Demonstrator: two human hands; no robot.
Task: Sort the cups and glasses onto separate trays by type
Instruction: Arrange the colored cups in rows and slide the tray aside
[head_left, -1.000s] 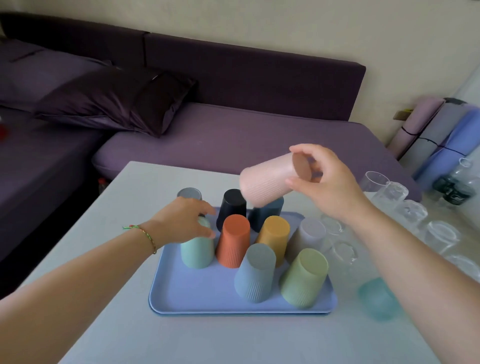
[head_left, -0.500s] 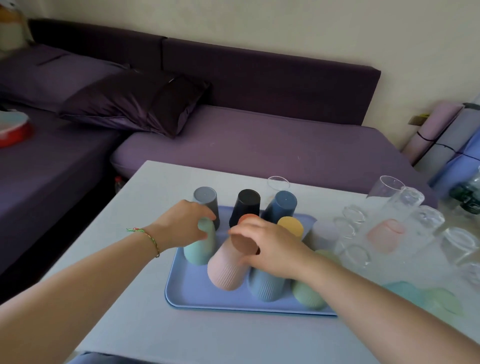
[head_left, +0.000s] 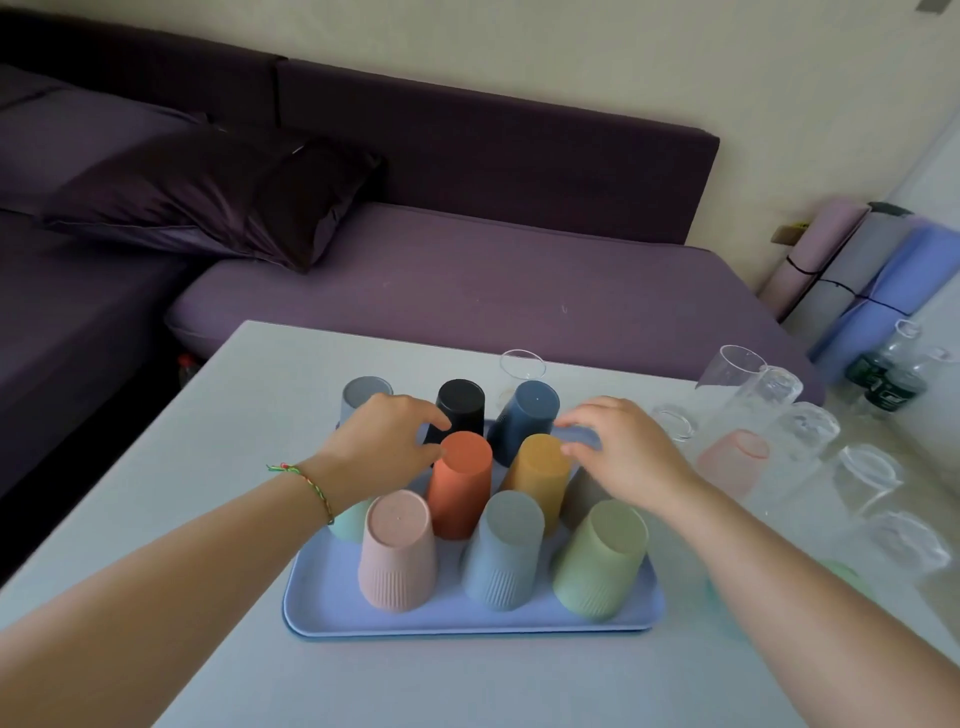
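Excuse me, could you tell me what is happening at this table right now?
A person is sorting drinkware. Ribbed plastic cups stand upside down on a light blue rectangular tray, among them a pink cup, an orange cup and a light green cup. Clear glasses are gathered to the right. The left hand and right hand hover over the cups with fingers spread; neither has a grip on anything.

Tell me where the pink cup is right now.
The pink cup stands upside down at the blue tray's front left corner, beside the grey-blue cup.
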